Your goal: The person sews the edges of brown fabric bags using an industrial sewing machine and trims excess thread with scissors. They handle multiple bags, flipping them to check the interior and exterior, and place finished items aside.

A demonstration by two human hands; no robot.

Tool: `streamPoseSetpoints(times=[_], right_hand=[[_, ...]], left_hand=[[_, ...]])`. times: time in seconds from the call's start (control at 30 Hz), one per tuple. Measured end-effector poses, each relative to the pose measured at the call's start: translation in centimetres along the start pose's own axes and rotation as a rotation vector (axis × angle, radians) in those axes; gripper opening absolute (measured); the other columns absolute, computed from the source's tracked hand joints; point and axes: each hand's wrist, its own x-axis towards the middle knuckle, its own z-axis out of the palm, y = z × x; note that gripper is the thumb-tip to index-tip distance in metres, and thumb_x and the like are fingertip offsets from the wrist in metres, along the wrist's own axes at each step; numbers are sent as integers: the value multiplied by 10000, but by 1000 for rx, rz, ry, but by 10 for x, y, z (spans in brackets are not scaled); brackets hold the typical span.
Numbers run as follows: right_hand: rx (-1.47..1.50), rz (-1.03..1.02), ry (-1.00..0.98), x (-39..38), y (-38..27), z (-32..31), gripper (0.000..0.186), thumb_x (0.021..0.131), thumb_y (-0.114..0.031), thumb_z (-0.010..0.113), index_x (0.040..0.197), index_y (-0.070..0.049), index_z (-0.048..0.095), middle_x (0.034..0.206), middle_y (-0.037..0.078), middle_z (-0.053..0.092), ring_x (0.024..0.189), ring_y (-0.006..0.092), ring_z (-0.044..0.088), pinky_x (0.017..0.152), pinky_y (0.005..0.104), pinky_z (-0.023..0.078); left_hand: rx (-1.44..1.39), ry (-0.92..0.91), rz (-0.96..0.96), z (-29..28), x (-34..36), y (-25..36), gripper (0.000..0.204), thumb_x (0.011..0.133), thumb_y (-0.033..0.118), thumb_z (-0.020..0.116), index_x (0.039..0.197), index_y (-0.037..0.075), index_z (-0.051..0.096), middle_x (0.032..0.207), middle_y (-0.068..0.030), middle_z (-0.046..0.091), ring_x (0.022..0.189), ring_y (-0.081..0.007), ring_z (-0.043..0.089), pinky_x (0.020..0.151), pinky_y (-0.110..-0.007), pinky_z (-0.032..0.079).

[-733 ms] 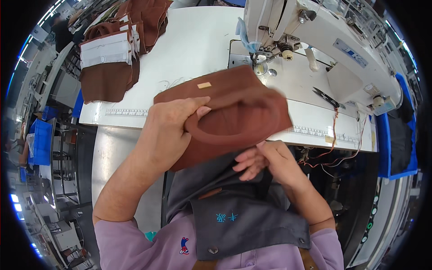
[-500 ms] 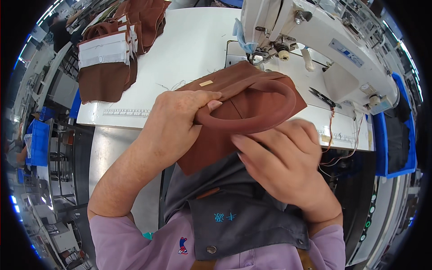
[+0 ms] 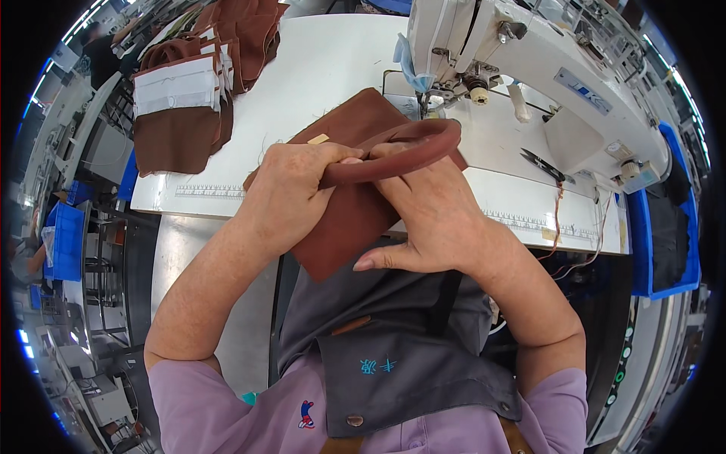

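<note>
My left hand (image 3: 290, 189) is closed on a reddish-brown bag panel (image 3: 340, 227), pinching it by the near end of its padded, rounded handle (image 3: 397, 163). Through the loop of that handle reaches my right hand (image 3: 440, 210). Its fingertips are hidden behind the handle and cloth, while its thumb sticks out toward me, away from the fabric. A small beige tab (image 3: 318, 139) shows on the panel beyond my left hand. The panel lies partly on the white table and hangs over its front edge, just before the sewing machine's needle area.
A white sewing machine (image 3: 556, 83) stands at the right, with black thread snips (image 3: 546, 163) beside it. Brown and white bag pieces (image 3: 178, 91) are stacked at the far left. Blue bins hold dark cloth (image 3: 669, 242) at right. A ruler strip (image 3: 208, 191) runs along the table edge.
My right hand has moved up and left, from below the handle to inside its loop. The bag panel has turned and shifted left, and the handle has swung with it.
</note>
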Motion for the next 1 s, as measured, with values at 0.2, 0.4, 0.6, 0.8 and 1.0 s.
streamPoseSetpoints(times=[0.2, 0.4, 0.6, 0.8, 1.0], right_hand=[[-41, -72, 6, -4, 15, 34, 959, 764, -731, 696, 1264, 80, 596, 1137, 254, 603, 1059, 428, 597, 1011, 498, 445], [56, 149, -84, 17, 19, 24, 549, 994, -394, 557, 1328, 40, 595, 1151, 246, 644, 1072, 430, 620, 1017, 522, 433], [11, 175, -384, 31, 24, 38, 555, 1088, -429, 325, 1492, -101, 520, 1513, 287, 460, 1425, 525, 380, 1177, 657, 263], [166, 297, -572, 26, 20, 27, 619, 1099, -466, 231, 1575, -108, 397, 1607, 280, 347, 1493, 530, 272, 1215, 695, 137], [51, 218, -259, 20, 14, 26, 410, 1047, -257, 396, 1247, 4, 641, 1235, 247, 653, 1263, 416, 555, 1114, 536, 383]], left_hand=[[-96, 229, 15, -10, 15, 5, 257, 855, -31, 641, 1092, -11, 739, 934, -185, 756, 843, -337, 745, 768, -375, 585], [92, 194, 146, -8, 26, 6, 212, 962, 39, 633, 1135, 13, 754, 988, -170, 773, 876, -243, 770, 781, -313, 578], [282, 288, 265, -12, 56, 13, 234, 925, 57, 672, 1144, 41, 753, 979, -172, 763, 913, -310, 758, 788, -339, 575], [314, 238, 299, -8, 67, 22, 253, 892, 2, 683, 1131, 40, 754, 939, -169, 759, 842, -309, 751, 737, -353, 567], [239, 312, 369, -1, 66, 23, 204, 928, 93, 709, 1121, 56, 767, 914, -154, 761, 795, -256, 757, 700, -325, 563]])
